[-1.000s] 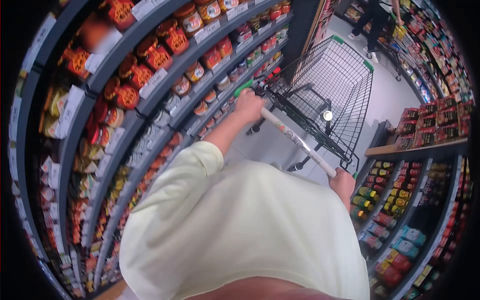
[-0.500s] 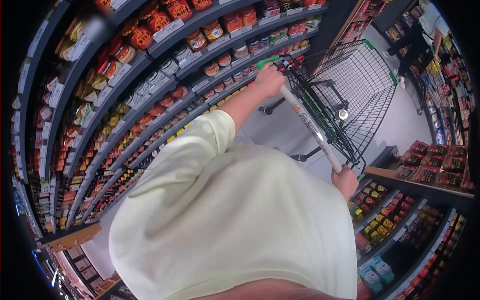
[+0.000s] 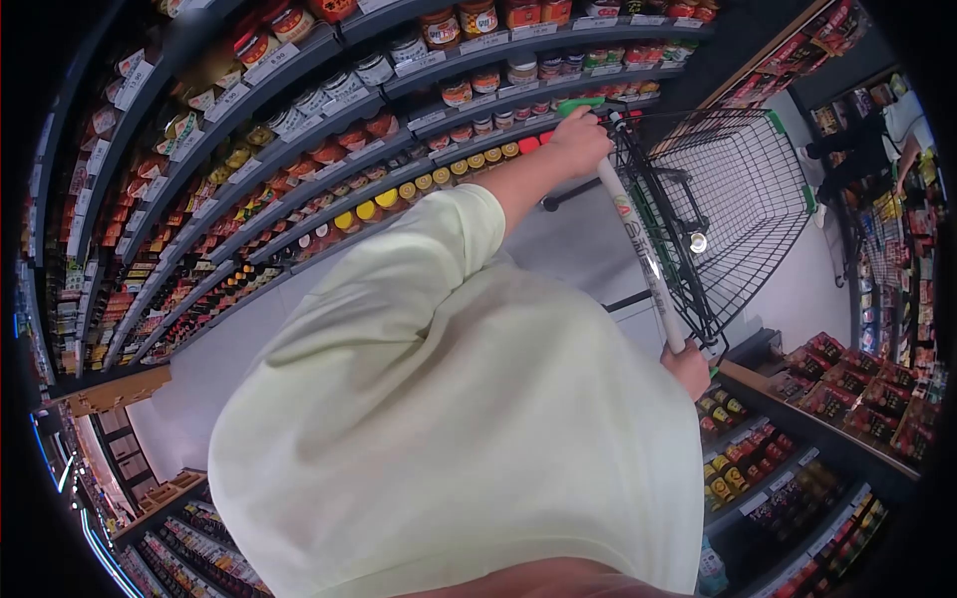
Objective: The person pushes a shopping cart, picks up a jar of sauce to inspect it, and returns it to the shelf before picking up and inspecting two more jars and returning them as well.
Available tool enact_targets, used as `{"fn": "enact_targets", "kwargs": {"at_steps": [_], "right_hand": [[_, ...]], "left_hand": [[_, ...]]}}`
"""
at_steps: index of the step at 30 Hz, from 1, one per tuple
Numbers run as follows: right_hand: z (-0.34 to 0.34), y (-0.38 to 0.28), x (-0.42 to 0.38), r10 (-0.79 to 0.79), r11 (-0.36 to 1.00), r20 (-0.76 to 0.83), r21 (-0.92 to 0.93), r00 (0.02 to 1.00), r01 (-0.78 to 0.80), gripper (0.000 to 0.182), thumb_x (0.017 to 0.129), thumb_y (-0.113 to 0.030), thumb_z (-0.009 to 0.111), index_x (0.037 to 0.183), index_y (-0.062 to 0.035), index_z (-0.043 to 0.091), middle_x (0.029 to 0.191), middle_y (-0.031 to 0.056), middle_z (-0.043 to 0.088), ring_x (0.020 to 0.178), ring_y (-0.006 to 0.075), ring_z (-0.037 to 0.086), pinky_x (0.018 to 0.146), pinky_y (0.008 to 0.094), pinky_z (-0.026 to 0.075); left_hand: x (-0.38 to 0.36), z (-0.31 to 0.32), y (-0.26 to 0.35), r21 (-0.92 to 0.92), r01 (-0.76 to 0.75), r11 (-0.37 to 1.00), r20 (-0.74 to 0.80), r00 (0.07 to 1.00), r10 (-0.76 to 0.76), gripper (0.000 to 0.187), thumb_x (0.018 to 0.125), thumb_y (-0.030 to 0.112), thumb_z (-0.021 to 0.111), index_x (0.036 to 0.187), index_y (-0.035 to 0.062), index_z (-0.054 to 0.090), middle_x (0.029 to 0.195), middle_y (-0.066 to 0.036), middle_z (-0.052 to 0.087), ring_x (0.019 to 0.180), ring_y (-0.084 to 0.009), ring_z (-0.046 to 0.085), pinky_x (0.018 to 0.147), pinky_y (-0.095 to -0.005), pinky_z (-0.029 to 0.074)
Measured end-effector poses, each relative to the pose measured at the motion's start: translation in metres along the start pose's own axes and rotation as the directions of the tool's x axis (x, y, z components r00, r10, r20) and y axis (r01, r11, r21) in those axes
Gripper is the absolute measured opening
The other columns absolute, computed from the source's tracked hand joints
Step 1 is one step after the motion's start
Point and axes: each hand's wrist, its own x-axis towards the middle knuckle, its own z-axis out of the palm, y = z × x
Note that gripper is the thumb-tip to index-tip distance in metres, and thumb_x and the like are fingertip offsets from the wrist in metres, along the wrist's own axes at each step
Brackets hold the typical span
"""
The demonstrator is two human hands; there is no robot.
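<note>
Since the earlier frame, the view has swung toward the left-hand shelving, so the shopping cart [image 3: 733, 204] now sits higher and further right in the picture, while both hands remain on its handle.

Left hand [image 3: 580, 142]: closed around the far end of the white handle bar [image 3: 643, 261], next to the green end cap [image 3: 578, 103]. The arm is stretched forward from a pale yellow-green sleeve [image 3: 449, 234].

Right hand [image 3: 690, 367]: closed around the near end of the same bar, close to the person's body.

Cart position: in the aisle ahead of the person, on the light floor [image 3: 568, 249], between the two shelf runs. The black wire basket has green corner trim and a small round item [image 3: 700, 242] low inside it; what it is cannot be told.

Surroundings: shelves of jars [image 3: 439, 95] with price tags stand to the left. Shelves with bottles [image 3: 733, 463] and red packages [image 3: 847, 379] stand to the right. Another person [image 3: 867, 149] stands at the far end of the aisle, well apart from the cart.
</note>
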Motion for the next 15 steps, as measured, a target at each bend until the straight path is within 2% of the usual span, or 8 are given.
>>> {"fn": "enact_targets", "kwargs": {"at_steps": [8, 15], "right_hand": [[0.0033, -0.0029, -0.0021, -0.010, 1.000, -0.069, -0.002, 0.998, 0.010, 0.022, 0.076, -0.031, 0.066, 0.078, -0.0099, 0.065, 0.072, 0.0152, 0.067, 0.071, 0.0372, 0.066, 0.061, 0.0458, 0.052], [0.0024, -0.0060, -0.0050, -0.016, 1.000, -0.096, 0.011, 0.995, 0.017, 0.021, 0.075, -0.031, 0.067, 0.078, -0.0106, 0.066, 0.073, 0.0140, 0.067, 0.071, 0.0356, 0.066, 0.062, 0.0452, 0.052]], "left_hand": [[0.0008, -0.0011, -0.0019, 0.009, 0.023, 1.000, 0.032, 0.999, -0.023, 0.022, 0.078, 0.013, 0.061, 0.095, 0.0214, 0.073, 0.093, -0.002, 0.065, 0.106, -0.0222, 0.055, 0.113, -0.0429, 0.026], [0.0026, 0.0023, -0.0050, 0.004, 0.031, 1.000, 0.044, 0.999, -0.032, 0.022, 0.079, 0.012, 0.061, 0.095, 0.0203, 0.073, 0.094, -0.002, 0.064, 0.109, -0.0220, 0.054, 0.114, -0.0429, 0.025]]}}
